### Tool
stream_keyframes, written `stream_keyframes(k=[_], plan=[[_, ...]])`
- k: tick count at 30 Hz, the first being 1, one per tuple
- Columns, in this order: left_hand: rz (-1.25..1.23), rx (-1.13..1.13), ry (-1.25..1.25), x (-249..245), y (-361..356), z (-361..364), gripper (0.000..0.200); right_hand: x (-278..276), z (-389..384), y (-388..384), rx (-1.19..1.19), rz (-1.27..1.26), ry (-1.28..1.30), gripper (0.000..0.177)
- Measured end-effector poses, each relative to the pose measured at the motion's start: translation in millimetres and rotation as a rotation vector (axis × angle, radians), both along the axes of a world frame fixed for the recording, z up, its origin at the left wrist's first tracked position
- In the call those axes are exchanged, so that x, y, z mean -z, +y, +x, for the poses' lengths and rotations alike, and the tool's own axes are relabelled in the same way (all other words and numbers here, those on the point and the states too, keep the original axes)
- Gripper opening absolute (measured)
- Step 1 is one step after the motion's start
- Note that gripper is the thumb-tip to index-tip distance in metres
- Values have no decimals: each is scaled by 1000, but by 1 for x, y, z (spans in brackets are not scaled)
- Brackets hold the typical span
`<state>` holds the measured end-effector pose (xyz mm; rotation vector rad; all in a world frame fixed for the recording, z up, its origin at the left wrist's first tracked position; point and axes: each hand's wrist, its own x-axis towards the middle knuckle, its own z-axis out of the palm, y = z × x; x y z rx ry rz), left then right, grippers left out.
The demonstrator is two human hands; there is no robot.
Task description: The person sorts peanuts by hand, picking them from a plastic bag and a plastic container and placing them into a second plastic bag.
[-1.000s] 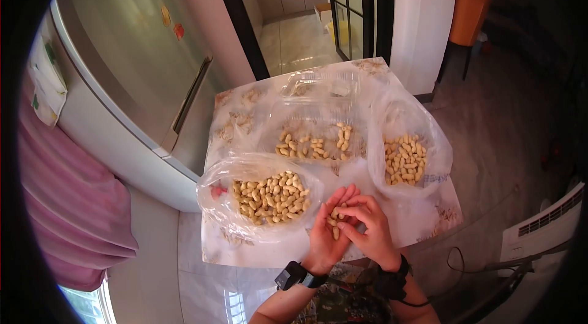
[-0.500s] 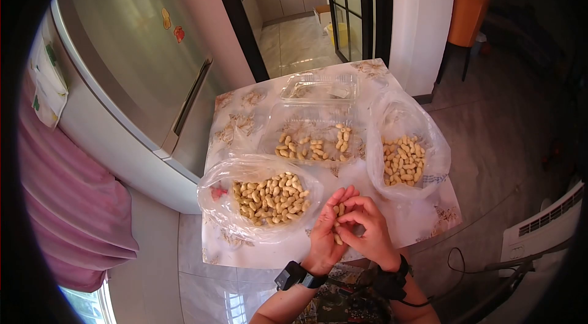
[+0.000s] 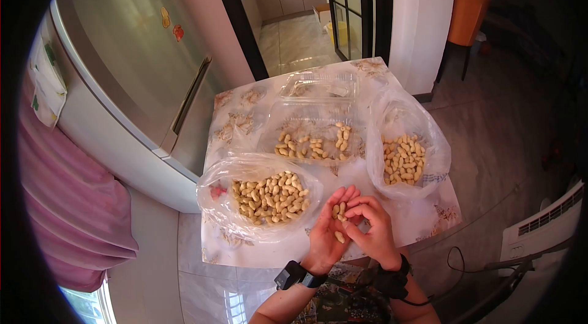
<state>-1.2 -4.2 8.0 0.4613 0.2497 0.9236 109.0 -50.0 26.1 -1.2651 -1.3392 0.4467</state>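
Observation:
Several peanuts (image 3: 339,212) rest in my left hand (image 3: 326,241), whose palm is cupped upward near the table's front edge. My right hand (image 3: 376,235) is beside it, thumb and fingers bent together at the peanuts in the palm. To the left, an open plastic bag (image 3: 214,210) holds a heap of peanuts (image 3: 269,198). A second plastic bag (image 3: 436,140) with peanuts (image 3: 403,160) lies to the right. Behind my hands, a clear plastic tray (image 3: 269,131) contains peanuts in loose groups.
The patterned table (image 3: 236,122) stands beside a fridge (image 3: 135,48). A clear container (image 3: 321,86) lies at its back. An orange chair (image 3: 468,16) is at the far right, and a doorway leads to a kitchen.
The fingers of my right hand have shifted slightly, and more of the peanuts in my left palm now show. The bags and tray have not moved.

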Motion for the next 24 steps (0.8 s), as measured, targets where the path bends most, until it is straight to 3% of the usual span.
stream_keyframes(k=[8,14,19,24], plan=[[-55,-4,-89,-1,1,-1,54,-1,0,-1,-10,1,41,16],[-118,-18,-136,3,1,0,57,9,0,-4,-66,4,213,13],[-106,-33,-126,3,1,0,58,5,4,-14,-204,-67,298,11],[-120,-30,-137,1,1,-1,59,1,9,-18,-314,-160,226,11]])
